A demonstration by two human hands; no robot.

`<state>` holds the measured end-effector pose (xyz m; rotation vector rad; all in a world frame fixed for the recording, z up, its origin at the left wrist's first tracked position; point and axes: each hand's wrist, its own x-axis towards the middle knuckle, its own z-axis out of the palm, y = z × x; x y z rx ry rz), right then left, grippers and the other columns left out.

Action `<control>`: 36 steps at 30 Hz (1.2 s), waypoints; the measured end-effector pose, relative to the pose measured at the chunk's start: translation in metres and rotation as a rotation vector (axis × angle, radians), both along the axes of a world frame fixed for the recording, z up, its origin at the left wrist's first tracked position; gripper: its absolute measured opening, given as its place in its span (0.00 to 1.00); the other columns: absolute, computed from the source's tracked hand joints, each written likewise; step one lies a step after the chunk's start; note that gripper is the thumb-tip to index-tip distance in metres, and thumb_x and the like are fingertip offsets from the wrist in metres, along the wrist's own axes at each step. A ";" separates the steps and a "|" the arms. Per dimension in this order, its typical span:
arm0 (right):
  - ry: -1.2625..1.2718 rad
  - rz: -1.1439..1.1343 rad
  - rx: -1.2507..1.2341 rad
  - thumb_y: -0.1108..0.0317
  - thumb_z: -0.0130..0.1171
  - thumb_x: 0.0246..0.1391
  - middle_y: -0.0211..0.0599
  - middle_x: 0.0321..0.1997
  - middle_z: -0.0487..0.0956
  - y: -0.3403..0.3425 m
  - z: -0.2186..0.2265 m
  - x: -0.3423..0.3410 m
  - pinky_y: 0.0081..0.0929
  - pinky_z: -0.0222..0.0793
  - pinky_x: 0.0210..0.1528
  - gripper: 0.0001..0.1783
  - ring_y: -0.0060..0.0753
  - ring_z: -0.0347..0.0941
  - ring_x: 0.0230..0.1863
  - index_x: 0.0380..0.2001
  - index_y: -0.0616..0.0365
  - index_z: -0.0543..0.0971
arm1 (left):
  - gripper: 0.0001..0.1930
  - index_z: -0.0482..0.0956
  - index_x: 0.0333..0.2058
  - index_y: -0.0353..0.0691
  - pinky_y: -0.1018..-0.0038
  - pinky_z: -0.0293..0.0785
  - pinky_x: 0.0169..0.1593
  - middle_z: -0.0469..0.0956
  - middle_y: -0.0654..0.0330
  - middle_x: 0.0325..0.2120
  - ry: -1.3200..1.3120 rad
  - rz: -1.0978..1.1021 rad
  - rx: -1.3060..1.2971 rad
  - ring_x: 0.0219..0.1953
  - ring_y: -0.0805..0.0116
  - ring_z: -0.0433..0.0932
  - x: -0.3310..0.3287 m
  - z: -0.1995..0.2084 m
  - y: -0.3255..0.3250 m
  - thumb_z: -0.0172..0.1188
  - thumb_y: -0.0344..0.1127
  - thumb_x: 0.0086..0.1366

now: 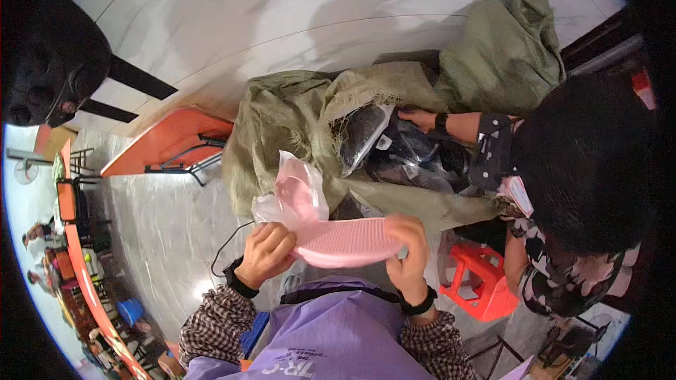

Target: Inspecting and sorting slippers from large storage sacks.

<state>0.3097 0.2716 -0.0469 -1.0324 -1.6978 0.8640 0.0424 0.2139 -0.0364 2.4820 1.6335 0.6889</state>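
Note:
A pink slipper (pixel 348 243) with a ribbed surface lies crosswise between my two hands, in front of my purple apron. My left hand (pixel 267 253) is closed on its left end, where the clear plastic bag (pixel 285 204) gathers. My right hand (pixel 410 253), slightly blurred, grips the other end with the fingers over the top. A second pink piece (pixel 299 197) shows inside the bag, just beyond the slipper.
An open green woven sack (pixel 282 134) holds dark items in clear plastic (pixel 415 158). At the right, a co-worker's hand (pixel 420 119) reaches into it. A red plastic stool (pixel 479 281) stands to my right; an orange folding table (pixel 172 144) leans at the far left.

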 end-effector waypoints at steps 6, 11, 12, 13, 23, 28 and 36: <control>0.587 0.045 -0.762 0.62 0.54 0.59 0.39 0.58 0.67 0.009 -0.043 0.002 0.32 0.64 0.58 0.30 0.36 0.67 0.57 0.62 0.58 0.58 | 0.14 0.72 0.29 0.37 0.64 0.67 0.30 0.69 0.56 0.24 -0.309 -0.031 -0.536 0.27 0.55 0.71 0.017 -0.011 0.012 0.64 0.30 0.42; 0.915 0.074 -0.934 0.65 0.56 0.57 0.36 0.63 0.62 -0.008 -0.039 0.010 0.29 0.55 0.63 0.38 0.31 0.59 0.62 0.67 0.53 0.50 | 0.14 0.73 0.32 0.32 0.69 0.65 0.30 0.69 0.51 0.23 -0.594 -0.025 -0.701 0.25 0.58 0.69 0.021 -0.031 0.016 0.58 0.36 0.49; 0.798 0.115 -0.891 0.66 0.57 0.56 0.35 0.63 0.62 -0.008 -0.034 0.011 0.28 0.54 0.63 0.40 0.31 0.58 0.63 0.67 0.53 0.50 | 0.14 0.73 0.32 0.32 0.69 0.65 0.30 0.69 0.51 0.23 -0.588 -0.030 -0.702 0.25 0.58 0.69 0.023 -0.037 0.012 0.58 0.36 0.49; 0.805 0.143 -0.890 0.67 0.60 0.52 0.35 0.64 0.60 -0.006 -0.032 0.012 0.28 0.54 0.63 0.46 0.30 0.56 0.63 0.68 0.51 0.46 | 0.14 0.73 0.34 0.31 0.70 0.66 0.32 0.71 0.52 0.25 -0.659 0.024 -0.792 0.27 0.63 0.70 0.027 -0.039 0.009 0.58 0.35 0.51; 0.627 0.150 -0.793 0.75 0.62 0.49 0.40 0.61 0.61 -0.018 -0.044 -0.005 0.28 0.61 0.57 0.47 0.30 0.61 0.59 0.66 0.55 0.46 | 0.15 0.75 0.39 0.28 0.75 0.71 0.38 0.78 0.57 0.30 -0.953 0.386 -0.911 0.33 0.74 0.75 0.083 -0.033 0.006 0.56 0.33 0.56; 0.646 -0.120 -1.015 0.73 0.55 0.54 0.34 0.50 0.72 -0.025 -0.058 -0.018 0.23 0.66 0.49 0.25 0.23 0.69 0.48 0.55 0.63 0.65 | 0.15 0.75 0.42 0.29 0.77 0.70 0.36 0.77 0.59 0.29 -0.674 0.408 -0.762 0.31 0.76 0.73 0.094 -0.055 0.005 0.54 0.34 0.59; 0.821 -0.259 -0.932 0.73 0.56 0.52 0.32 0.48 0.73 -0.004 -0.084 -0.006 0.23 0.67 0.47 0.24 0.25 0.70 0.46 0.53 0.61 0.67 | 0.12 0.75 0.30 0.29 0.76 0.68 0.27 0.74 0.56 0.19 -0.796 0.327 -0.676 0.23 0.75 0.71 0.103 -0.057 0.018 0.61 0.34 0.56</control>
